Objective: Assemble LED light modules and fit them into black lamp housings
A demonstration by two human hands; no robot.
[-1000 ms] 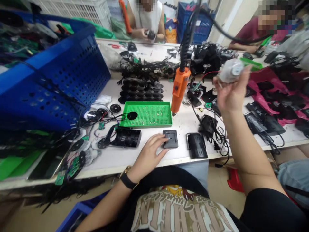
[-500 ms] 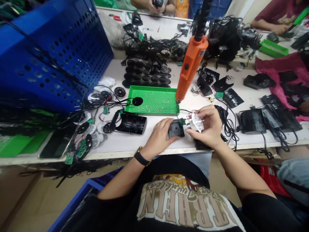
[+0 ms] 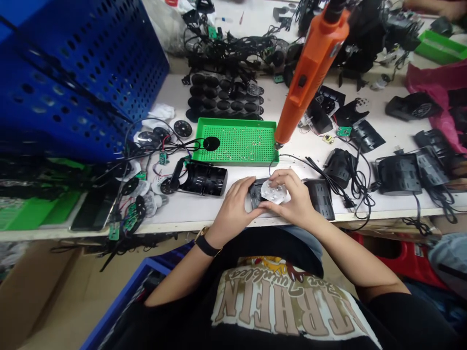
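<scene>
Head cam – looks fwd & down, close over workbench [image 3: 189,210]

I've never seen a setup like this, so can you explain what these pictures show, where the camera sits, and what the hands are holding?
There's no machine here. One camera worn on a person's head looks forward and down at their bare hands. Their left hand steadies a black plastic housing, and their right hand holds a white round part against it. On the white workbench lie a green perforated tray, small green circuit boards and black cables. An orange electric screwdriver hangs just above the tray's corner.
</scene>
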